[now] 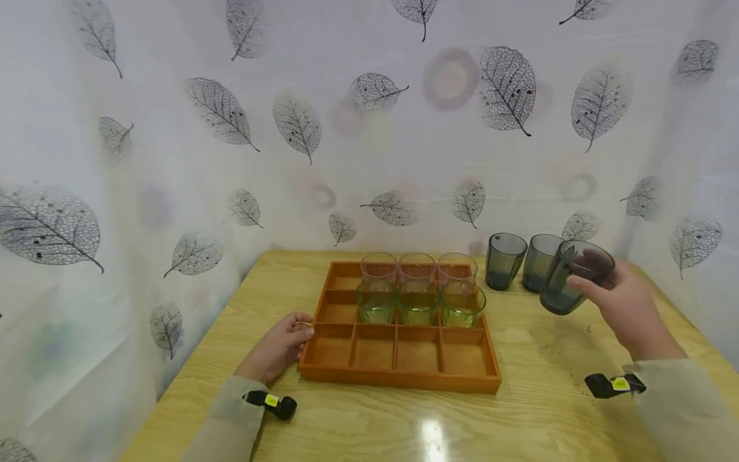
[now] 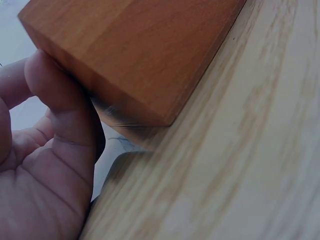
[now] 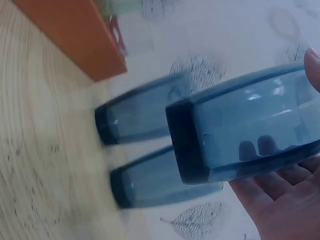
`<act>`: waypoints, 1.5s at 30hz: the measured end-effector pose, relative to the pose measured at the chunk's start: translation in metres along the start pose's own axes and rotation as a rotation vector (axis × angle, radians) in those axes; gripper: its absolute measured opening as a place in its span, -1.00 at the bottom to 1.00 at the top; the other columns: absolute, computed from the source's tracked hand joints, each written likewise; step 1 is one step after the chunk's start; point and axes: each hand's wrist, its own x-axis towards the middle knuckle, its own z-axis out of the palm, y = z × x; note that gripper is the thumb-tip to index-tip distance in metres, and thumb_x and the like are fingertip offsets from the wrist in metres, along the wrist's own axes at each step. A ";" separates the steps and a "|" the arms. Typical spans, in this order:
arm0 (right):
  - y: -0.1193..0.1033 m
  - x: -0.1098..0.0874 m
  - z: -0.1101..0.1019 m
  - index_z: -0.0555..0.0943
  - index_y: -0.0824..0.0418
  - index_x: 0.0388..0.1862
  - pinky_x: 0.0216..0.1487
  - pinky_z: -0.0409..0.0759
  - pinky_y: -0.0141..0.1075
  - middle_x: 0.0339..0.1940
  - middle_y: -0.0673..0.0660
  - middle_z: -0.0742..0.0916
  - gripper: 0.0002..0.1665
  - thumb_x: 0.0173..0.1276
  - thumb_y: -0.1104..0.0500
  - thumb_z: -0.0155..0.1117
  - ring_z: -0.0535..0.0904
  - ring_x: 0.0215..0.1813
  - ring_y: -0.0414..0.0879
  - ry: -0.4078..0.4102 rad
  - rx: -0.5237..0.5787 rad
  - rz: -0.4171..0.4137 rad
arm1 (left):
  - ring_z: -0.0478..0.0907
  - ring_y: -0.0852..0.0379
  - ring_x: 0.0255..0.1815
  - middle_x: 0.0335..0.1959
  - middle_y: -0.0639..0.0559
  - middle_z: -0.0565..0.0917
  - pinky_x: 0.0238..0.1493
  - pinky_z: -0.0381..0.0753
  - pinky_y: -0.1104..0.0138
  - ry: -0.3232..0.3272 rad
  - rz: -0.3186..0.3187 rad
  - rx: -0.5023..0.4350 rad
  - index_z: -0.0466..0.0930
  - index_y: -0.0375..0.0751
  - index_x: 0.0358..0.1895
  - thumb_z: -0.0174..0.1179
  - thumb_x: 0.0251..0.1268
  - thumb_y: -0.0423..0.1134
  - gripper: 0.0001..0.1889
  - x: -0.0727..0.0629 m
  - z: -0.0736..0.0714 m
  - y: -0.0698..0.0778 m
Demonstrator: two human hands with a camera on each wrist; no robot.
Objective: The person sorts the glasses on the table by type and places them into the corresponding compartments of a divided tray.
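Observation:
A wooden divided tray lies on the table. My left hand holds its left wall, thumb and fingers bent at the edge; the left wrist view shows the thumb against the tray's corner. At the right, my right hand grips a dark grey glass, tilted and raised above the table. Seen from the right wrist, this glass looks bluish, with fingers showing through its wall. Two matching glasses, one left and one right, stand upright just behind it.
Three clear pinkish glasses stand in the tray's back row, with three green glasses in the middle row before them. Dividers split the front row. A leaf-print curtain hangs behind the wooden table.

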 end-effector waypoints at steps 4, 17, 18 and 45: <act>-0.016 -0.006 0.009 0.15 0.15 0.61 -0.03 0.42 -0.64 0.26 -0.21 0.49 -0.22 0.54 0.11 0.23 0.42 0.15 -0.56 -0.071 0.054 -0.052 | 0.37 0.17 -0.46 -0.25 0.01 0.48 -0.42 0.47 0.38 -0.007 0.003 0.003 0.23 -0.30 0.22 0.09 0.57 -0.30 -0.67 0.001 -0.001 0.001; -0.069 -0.022 0.053 0.26 0.18 0.53 -0.01 0.59 -0.43 0.27 -0.04 0.58 -0.29 0.47 0.30 0.28 0.56 0.17 -0.29 -0.217 0.218 -0.138 | 0.37 0.19 -0.45 -0.26 0.04 0.48 -0.42 0.44 0.38 0.000 0.004 -0.002 0.27 -0.26 0.20 0.08 0.57 -0.32 -0.71 0.001 0.000 0.000; -0.072 -0.023 0.056 0.25 0.18 0.53 -0.02 0.60 -0.41 0.28 -0.02 0.57 -0.27 0.46 0.31 0.29 0.57 0.16 -0.28 -0.232 0.220 -0.151 | 0.37 0.19 -0.45 -0.26 0.04 0.48 -0.42 0.44 0.38 0.003 0.004 -0.005 0.27 -0.26 0.19 0.08 0.57 -0.32 -0.71 0.001 0.000 0.000; -0.119 -0.016 0.152 0.26 0.00 0.53 0.13 0.58 -0.09 0.29 0.13 0.58 -0.08 0.28 0.10 0.52 0.58 0.24 0.06 -0.449 0.336 -0.178 | 0.37 0.17 -0.44 -0.23 0.01 0.48 -0.40 0.46 0.37 -0.015 -0.001 0.007 0.25 -0.28 0.21 0.11 0.56 -0.27 -0.66 0.001 -0.002 -0.001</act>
